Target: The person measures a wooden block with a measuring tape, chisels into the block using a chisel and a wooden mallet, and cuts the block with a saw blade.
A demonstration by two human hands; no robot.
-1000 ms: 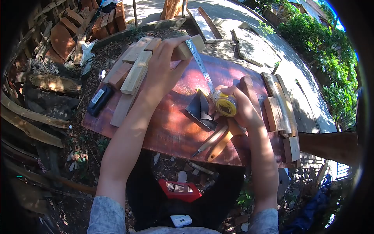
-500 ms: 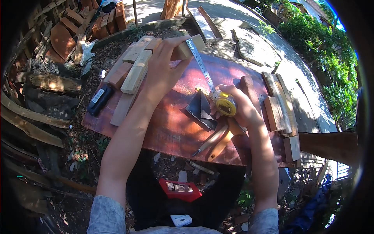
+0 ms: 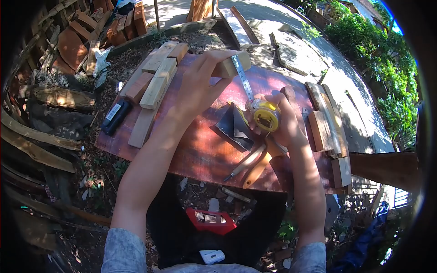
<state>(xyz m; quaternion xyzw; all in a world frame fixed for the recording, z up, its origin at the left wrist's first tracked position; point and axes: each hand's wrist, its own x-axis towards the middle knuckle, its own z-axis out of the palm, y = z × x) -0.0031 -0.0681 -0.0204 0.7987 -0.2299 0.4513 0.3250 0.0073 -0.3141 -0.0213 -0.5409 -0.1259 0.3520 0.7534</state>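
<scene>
My left hand grips a wooden block above the far part of the reddish table. Closed around a yellow tape measure is my right hand, right of the middle. A short length of metal tape runs from the case up to the block and lies across its end face. Below the tape measure, dark sandpaper rests on the table, beside an orange-handled tool and a thin pencil-like tool.
Wood pieces and a black case-like object lie along the table's left side. More wood pieces line its right side, near a brown wooden handle. Below the table sits a red container.
Both hands have shifted slightly, the left one right and a little down with the block. The exposed tape is shorter, and the tape measure has turned a little and moved up.
</scene>
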